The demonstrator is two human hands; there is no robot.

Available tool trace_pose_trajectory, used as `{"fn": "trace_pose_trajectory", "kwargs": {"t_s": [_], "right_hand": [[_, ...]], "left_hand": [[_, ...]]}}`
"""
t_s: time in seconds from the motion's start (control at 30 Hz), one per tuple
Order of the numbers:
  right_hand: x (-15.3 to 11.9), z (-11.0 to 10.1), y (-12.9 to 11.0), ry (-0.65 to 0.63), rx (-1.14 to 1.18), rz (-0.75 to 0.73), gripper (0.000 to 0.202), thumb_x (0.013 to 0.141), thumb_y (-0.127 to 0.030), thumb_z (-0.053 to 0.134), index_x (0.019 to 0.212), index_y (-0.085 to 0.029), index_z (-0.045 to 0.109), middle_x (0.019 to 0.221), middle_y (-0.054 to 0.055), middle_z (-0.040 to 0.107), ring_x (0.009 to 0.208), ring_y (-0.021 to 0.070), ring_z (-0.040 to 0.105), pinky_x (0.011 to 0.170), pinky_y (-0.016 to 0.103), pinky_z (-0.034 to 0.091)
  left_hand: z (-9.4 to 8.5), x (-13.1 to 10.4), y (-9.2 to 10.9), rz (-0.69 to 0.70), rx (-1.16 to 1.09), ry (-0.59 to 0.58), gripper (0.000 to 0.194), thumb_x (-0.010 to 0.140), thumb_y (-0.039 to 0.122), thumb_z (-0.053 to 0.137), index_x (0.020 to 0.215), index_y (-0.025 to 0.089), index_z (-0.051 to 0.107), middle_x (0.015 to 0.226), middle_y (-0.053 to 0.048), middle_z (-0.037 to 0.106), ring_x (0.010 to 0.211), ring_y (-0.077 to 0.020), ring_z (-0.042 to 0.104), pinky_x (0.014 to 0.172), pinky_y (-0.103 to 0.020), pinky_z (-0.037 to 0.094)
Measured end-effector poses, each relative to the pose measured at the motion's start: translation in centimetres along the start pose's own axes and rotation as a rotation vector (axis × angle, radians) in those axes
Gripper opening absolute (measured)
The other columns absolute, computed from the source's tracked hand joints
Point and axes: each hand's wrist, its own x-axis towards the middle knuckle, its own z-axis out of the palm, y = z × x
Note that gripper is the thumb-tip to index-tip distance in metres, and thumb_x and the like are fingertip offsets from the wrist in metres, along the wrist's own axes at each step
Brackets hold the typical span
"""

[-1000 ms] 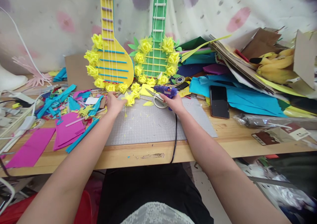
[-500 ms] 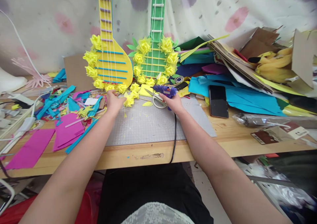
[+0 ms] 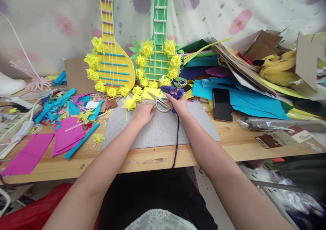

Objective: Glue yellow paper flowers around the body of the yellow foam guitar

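Note:
My right hand [image 3: 179, 105] grips a purple glue gun [image 3: 173, 92] at the far edge of the grey cutting mat [image 3: 163, 130]; its black cord [image 3: 176, 138] runs back over the table edge. My left hand [image 3: 143, 113] lies on the mat just left of the scissors [image 3: 160, 102], fingertips at a small yellow paper scrap; whether it grips the scrap is unclear. A loose yellow paper flower [image 3: 128, 102] lies to the left of that hand. Behind stand a yellow paper guitar [image 3: 114, 67] and a green paper guitar [image 3: 159, 53], both rimmed with yellow flowers.
Pink and blue paper scraps [image 3: 66, 135] litter the wooden table [image 3: 229, 141] on the left. A black phone [image 3: 222, 104] lies on blue paper at the right, with stacked cardboard [image 3: 254, 63] behind. White cables and a power strip [image 3: 17, 125] sit at far left.
My left hand left the base of the yellow guitar and moved right onto the mat beside the scissors. The loose yellow flower now lies free. The right hand kept the glue gun in place.

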Motion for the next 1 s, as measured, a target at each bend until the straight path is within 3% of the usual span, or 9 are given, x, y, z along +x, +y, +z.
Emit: {"fn": "trace_pose_trajectory", "kwargs": {"t_s": [0.3,0.43,0.6,0.8,0.9,1.0], "right_hand": [[0.2,0.4,0.4,0.008,0.000,-0.031,0.035,0.063,-0.051,0.068,0.075,-0.018,0.064,0.063,0.005,0.066,0.067,0.0205,0.065,0.066,0.032,0.050],[0.2,0.5,0.3,0.003,-0.036,-0.019,0.036,0.063,-0.051,0.068,0.075,-0.017,0.064,0.065,0.006,0.067,0.069,0.0217,0.066,0.067,0.033,0.050],[0.0,0.4,0.3,-0.015,-0.098,-0.012,0.038,0.064,-0.056,0.066,0.066,-0.018,0.062,0.064,0.006,0.067,0.070,0.0225,0.065,0.068,0.034,0.049],[-0.2,0.6,0.3,-0.050,-0.054,-0.033,0.038,0.064,-0.056,0.066,0.071,-0.019,0.060,0.065,0.004,0.065,0.064,0.0184,0.061,0.062,0.031,0.048],[-0.4,-0.1,-0.4,-0.138,-0.049,-0.040,0.040,0.067,-0.060,0.062,0.065,-0.020,0.057,0.060,0.003,0.060,0.053,0.0132,0.051,0.053,0.028,0.043],[-0.8,-1.6,-1.7,-0.393,-0.048,-0.053,0.042,0.068,-0.061,0.063,0.062,-0.020,0.056,0.056,0.001,0.054,0.048,0.0094,0.041,0.047,0.026,0.037]], "left_hand": [[1.1,0.1,-0.9,-0.083,0.021,0.107,0.030,0.084,0.015,0.047,0.104,0.018,0.068,0.104,-0.011,0.071,0.100,-0.0263,0.063,0.087,-0.038,0.046],[1.1,0.0,-1.0,-0.169,-0.095,0.196,0.033,0.081,0.013,0.051,0.109,0.021,0.066,0.104,-0.007,0.072,0.098,-0.0245,0.065,0.087,-0.037,0.047],[1.1,-0.5,-1.3,-0.220,-0.222,0.204,0.045,0.075,0.002,0.050,0.113,0.022,0.063,0.102,-0.003,0.072,0.096,-0.0205,0.066,0.086,-0.034,0.049],[1.3,-0.7,-1.5,-0.217,-0.383,0.378,0.035,0.076,0.006,0.055,0.107,0.021,0.062,0.095,-0.003,0.072,0.089,-0.0170,0.066,0.086,-0.032,0.050],[1.5,-0.9,-1.4,-0.248,-0.548,0.469,0.036,0.077,0.011,0.059,0.111,0.020,0.057,0.090,-0.003,0.071,0.078,-0.0139,0.066,0.080,-0.030,0.051],[1.8,-1.0,-1.6,-0.289,-0.691,0.511,0.038,0.075,0.014,0.062,0.112,0.019,0.053,0.084,-0.001,0.069,0.071,-0.0120,0.064,0.075,-0.028,0.051]]}}
